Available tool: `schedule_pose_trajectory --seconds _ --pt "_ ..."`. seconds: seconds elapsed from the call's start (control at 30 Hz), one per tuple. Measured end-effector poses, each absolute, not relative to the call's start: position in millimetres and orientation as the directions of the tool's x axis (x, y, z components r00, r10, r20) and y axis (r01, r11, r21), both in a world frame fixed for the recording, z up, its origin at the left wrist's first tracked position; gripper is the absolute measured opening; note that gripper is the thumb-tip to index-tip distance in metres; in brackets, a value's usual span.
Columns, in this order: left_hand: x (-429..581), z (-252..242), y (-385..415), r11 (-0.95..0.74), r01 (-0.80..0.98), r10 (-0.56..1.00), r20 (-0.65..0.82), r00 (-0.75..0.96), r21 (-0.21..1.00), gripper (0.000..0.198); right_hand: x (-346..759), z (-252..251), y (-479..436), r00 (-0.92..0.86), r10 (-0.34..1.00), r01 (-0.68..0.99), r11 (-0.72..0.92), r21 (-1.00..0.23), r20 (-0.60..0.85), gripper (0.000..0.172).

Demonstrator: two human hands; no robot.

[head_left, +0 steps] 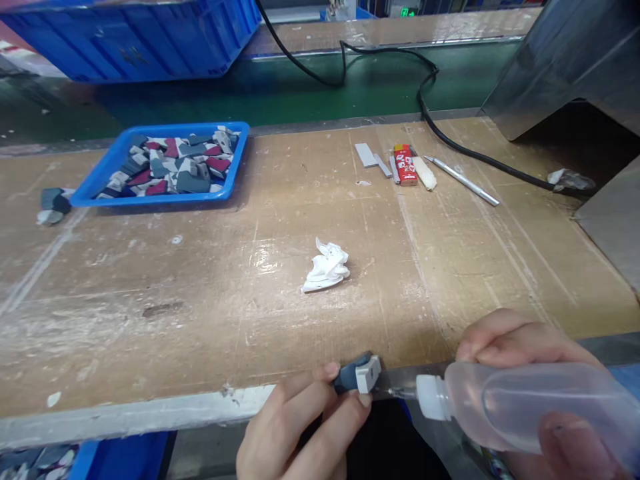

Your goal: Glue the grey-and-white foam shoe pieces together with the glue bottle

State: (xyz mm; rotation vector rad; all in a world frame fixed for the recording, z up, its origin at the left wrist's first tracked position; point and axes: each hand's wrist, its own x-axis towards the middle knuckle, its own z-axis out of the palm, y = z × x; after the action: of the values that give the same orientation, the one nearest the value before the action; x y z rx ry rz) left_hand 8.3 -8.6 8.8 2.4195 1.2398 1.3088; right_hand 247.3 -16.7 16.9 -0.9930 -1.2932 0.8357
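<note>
1. Two bare hands are working at the near edge of a scuffed tan board workbench [150,300], all in the single head view.
2. The left hand [295,433] is pinching a small dark blue-grey and white moulded piece [357,375] between thumb and fingers. The piece is projecting past the fingertips, just above the bench edge, its long axis lying roughly crosswise.
3. The right hand [505,343] is clenched around a translucent plastic squeeze bottle [515,407]. Its long axis is lying nearly level, and its white cap [430,398] and thin nozzle [406,393] are pointing left. The nozzle tip is sitting just beside the piece, not visibly touching it, and the left hand is the nearer hand.
4. A crumpled white tissue [326,265] is lying mid-bench, well apart from both hands.
5. A shallow blue plastic tray [165,127] is holding a heap of grey, maroon and white pieces [175,163]; a few loose dark pieces [54,205] are resting beside it.
6. Further right, grey strips [366,155], a red-and-white printed packet [405,165], a cream stick [424,173] and a silver craft knife [463,181] are lying near a black cable [475,152].
7. A large blue plastic crate [130,33] is sitting beyond, past a green belt [250,93].
</note>
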Motion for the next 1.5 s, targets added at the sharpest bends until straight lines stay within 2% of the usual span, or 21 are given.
schedule_pose_trajectory --seconds 0.13,0.23,0.33,0.57,0.77,0.97,1.13,1.2,1.27,1.33,1.5 --pt "17.0 7.4 -5.8 -0.687 0.559 0.672 0.699 0.244 0.465 0.023 243.4 18.9 -10.3 0.059 0.903 0.054 0.423 -0.905 0.425 0.024" --pt "21.9 4.4 -6.6 -0.657 0.561 0.692 0.698 0.183 0.504 0.027 228.0 23.4 -9.8 0.225 0.894 0.053 0.385 -0.921 0.387 0.025" --pt "21.6 0.3 -7.2 -0.679 0.535 0.678 0.71 0.193 0.503 0.029 212.8 24.8 -10.9 0.357 0.872 0.024 0.348 -0.937 0.334 0.028" --pt "13.0 -4.9 -6.3 -0.702 0.505 0.672 0.701 0.238 0.502 0.032 213.9 17.9 -10.2 0.274 0.844 0.096 0.452 -0.887 0.46 0.024" --pt "14.0 -5.4 -9.5 -0.679 0.565 0.67 0.71 0.217 0.469 0.031 220.4 15.5 -10.3 0.214 0.87 0.073 0.439 -0.896 0.444 0.026" --pt "19.1 -6.9 -12.0 -0.649 0.59 0.677 0.718 0.161 0.48 0.031 221.6 15.1 -12.7 0.253 0.863 0.077 0.432 -0.898 0.437 0.028" --pt "25.4 -4.4 -18.4 -0.556 0.613 0.709 0.705 -0.003 0.561 0.029 219.7 14.5 -8.6 0.334 0.829 0.057 0.457 -0.887 0.449 0.029" --pt "20.4 -0.6 -20.3 -0.572 0.612 0.712 0.701 0.04 0.546 0.03 219.4 12.3 -6.4 0.418 0.786 0.064 0.475 -0.877 0.456 0.031" --pt "12.2 4.2 -19.2 -0.628 0.597 0.705 0.689 0.167 0.498 0.029 219.4 9.7 -4.2 0.471 0.749 0.127 0.465 -0.876 0.466 0.034" --pt "5.4 9.3 -14.3 -0.696 0.563 0.675 0.674 0.3 0.446 0.025 219.1 7.8 -2.6 0.474 0.742 0.183 0.445 -0.877 0.475 0.034" --pt "7.1 19.9 5.4 -0.74 0.517 0.648 0.659 0.381 0.43 0.02 215.8 9.7 -3.4 0.423 0.749 0.155 0.494 -0.855 0.51 0.025"
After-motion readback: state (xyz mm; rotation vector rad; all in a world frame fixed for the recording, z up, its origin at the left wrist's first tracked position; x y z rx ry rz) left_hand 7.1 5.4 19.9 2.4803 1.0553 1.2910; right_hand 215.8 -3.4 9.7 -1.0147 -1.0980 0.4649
